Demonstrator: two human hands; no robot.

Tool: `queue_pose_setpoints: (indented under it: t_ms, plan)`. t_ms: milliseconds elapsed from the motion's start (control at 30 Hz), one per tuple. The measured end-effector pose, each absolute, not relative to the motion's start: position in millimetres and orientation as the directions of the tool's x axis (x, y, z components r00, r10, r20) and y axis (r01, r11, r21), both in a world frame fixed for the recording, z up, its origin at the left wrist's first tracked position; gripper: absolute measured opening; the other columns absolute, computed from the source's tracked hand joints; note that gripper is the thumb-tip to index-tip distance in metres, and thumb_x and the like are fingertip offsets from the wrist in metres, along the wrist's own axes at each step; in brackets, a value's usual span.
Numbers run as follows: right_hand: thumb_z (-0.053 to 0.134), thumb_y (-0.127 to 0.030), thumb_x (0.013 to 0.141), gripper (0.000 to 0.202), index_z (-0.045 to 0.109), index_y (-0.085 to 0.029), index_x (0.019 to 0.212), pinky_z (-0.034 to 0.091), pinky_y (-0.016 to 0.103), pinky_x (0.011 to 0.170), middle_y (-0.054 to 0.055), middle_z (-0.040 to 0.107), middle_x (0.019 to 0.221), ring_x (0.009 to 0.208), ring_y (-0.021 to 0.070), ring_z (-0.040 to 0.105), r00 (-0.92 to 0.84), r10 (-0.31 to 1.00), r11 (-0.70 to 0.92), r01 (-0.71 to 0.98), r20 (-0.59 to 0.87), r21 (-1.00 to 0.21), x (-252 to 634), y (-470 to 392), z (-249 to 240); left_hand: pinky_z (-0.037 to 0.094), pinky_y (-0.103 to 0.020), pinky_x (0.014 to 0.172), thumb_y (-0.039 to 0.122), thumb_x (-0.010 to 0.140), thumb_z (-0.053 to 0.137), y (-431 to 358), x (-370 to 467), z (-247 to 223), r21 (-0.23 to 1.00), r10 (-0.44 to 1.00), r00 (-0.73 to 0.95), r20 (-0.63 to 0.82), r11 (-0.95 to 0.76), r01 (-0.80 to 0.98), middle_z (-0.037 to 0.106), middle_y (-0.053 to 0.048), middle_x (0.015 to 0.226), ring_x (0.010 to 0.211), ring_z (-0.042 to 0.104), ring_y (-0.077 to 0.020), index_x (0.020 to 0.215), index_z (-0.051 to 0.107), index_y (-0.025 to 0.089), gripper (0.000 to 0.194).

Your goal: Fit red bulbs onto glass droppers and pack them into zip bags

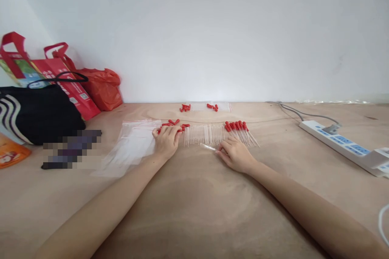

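Observation:
My left hand [166, 142] reaches into a small pile of red rubber dropper bulbs [174, 122], its fingers curled down on one of them and partly hiding it. Between thumb and fingers, my right hand [235, 153] pinches a clear dropper tube [209, 147], which points left just above the table. A row of bare clear tubes [202, 134] lies side by side between and beyond the hands. To the right of that row are several droppers [240, 126] with red bulbs fitted on their ends, partly behind my right hand.
Clear zip bags [129, 145] lie left of my left hand. Near the wall are another clear bag [196, 107] and more red bulbs [185, 107]. A white power strip [343, 141] with cables lies right. Shopping bags [63, 77] and a black bag [42, 109] stand left.

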State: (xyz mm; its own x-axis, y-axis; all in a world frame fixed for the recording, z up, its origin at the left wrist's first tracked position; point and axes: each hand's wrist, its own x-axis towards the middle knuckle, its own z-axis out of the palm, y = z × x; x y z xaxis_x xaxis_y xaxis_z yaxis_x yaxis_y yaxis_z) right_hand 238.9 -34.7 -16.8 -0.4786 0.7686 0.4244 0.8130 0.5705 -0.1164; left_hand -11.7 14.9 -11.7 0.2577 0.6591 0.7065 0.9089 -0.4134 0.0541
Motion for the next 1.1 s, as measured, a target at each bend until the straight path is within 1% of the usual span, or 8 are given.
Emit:
queue_pose_setpoints:
  t_ms: [67, 167, 333, 467, 667, 800, 1000, 1100]
  plan:
    - [0.044, -0.029, 0.083, 0.018, 0.052, -0.017, 0.073, 0.031, 0.028, 0.064, 0.005, 0.058, 0.069, 0.071, 0.0172, 0.048, -0.527, 0.752, 0.618, 0.773, 0.395, -0.144, 242.0, -41.0, -16.7, 0.022, -0.041, 0.084, 0.023, 0.085, 0.042, 4.2, -9.8, -9.9, 0.037, 0.582, 0.356, 0.731, -0.555, 0.831, 0.065, -0.003, 0.082, 0.083, 0.054, -0.0201, 0.085, 0.056, 0.02, 0.014]
    - [0.046, -0.029, 0.082, 0.016, 0.052, -0.017, 0.073, 0.031, 0.028, 0.064, 0.004, 0.058, 0.069, 0.07, 0.0167, 0.047, -0.545, 0.753, 0.631, 0.757, 0.37, -0.169, 247.5, -44.6, -16.8, 0.021, -0.038, 0.088, 0.019, 0.086, 0.039, -12.3, -3.5, -8.9, 0.024, 0.504, 0.577, 0.643, -0.766, 0.642, 0.066, 0.0, 0.083, 0.082, 0.054, -0.0165, 0.086, 0.056, 0.021, 0.017]
    - [0.047, -0.03, 0.081, 0.015, 0.053, -0.018, 0.074, 0.032, 0.029, 0.065, 0.003, 0.057, 0.069, 0.071, 0.0168, 0.047, -0.521, 0.788, 0.598, 0.776, 0.328, -0.203, 252.8, -44.2, -14.6, 0.026, -0.033, 0.081, 0.02, 0.088, 0.035, -25.0, 4.2, -5.6, 0.127, 0.525, 0.741, 0.419, -0.841, 0.525, 0.064, -0.001, 0.089, 0.084, 0.053, -0.0153, 0.089, 0.055, 0.021, 0.02]
    - [0.048, -0.031, 0.08, 0.014, 0.054, -0.018, 0.078, 0.033, 0.029, 0.066, 0.004, 0.057, 0.076, 0.075, 0.0171, 0.049, -0.496, 0.803, 0.582, 0.773, 0.33, -0.253, 251.4, -44.2, -12.0, 0.027, -0.033, 0.076, 0.03, 0.082, 0.045, -25.9, 3.2, -0.1, 0.159, 0.571, 0.753, 0.327, -0.819, 0.551, 0.061, -0.003, 0.095, 0.086, 0.051, -0.0186, 0.087, 0.055, 0.021, 0.014]
    - [0.054, -0.038, 0.076, 0.019, 0.054, -0.019, 0.08, 0.032, 0.029, 0.067, 0.003, 0.057, 0.079, 0.078, 0.0165, 0.05, -0.463, 0.822, 0.563, 0.751, 0.333, -0.345, 243.9, -41.1, -14.1, 0.029, -0.034, 0.076, 0.041, 0.077, 0.053, -25.0, 10.8, -3.1, 0.223, 0.674, 0.655, 0.34, -0.735, 0.64, 0.059, -0.004, 0.098, 0.09, 0.049, -0.0211, 0.102, 0.052, 0.02, 0.032]
    - [0.05, -0.034, 0.079, 0.015, 0.053, -0.019, 0.076, 0.029, 0.03, 0.069, 0.002, 0.058, 0.078, 0.078, 0.0162, 0.049, -0.437, 0.844, 0.529, 0.775, 0.312, -0.345, 238.4, -41.0, -18.6, 0.027, -0.036, 0.078, 0.035, 0.081, 0.051, -22.6, 15.7, -8.3, 0.18, 0.654, 0.666, 0.36, -0.749, 0.638, 0.055, -0.002, 0.111, 0.099, 0.046, -0.0221, 0.094, 0.062, 0.029, 0.018]
    - [0.043, -0.027, 0.083, 0.013, 0.05, -0.018, 0.076, 0.026, 0.03, 0.069, 0.004, 0.059, 0.079, 0.081, 0.0178, 0.049, -0.353, 0.854, 0.46, 0.855, 0.383, -0.238, 236.5, -41.2, -24.1, 0.026, -0.034, 0.08, 0.03, 0.084, 0.05, -23.6, 15.6, -7.7, 0.215, 0.652, 0.615, 0.444, -0.743, 0.633, 0.063, 0.0, 0.095, 0.091, 0.05, -0.0179, 0.082, 0.062, 0.023, 0.014]
    - [0.038, -0.024, 0.085, 0.014, 0.048, -0.018, 0.077, 0.025, 0.031, 0.071, 0.003, 0.06, 0.079, 0.078, 0.0166, 0.05, -0.316, 0.858, 0.44, 0.859, 0.405, -0.261, 236.2, -41.4, -24.0, 0.024, -0.034, 0.079, 0.03, 0.085, 0.048, -24.1, 15.6, -7.2, 0.251, 0.676, 0.6, 0.429, -0.727, 0.639, 0.065, 0.001, 0.084, 0.083, 0.053, -0.0166, 0.084, 0.057, 0.021, 0.013]
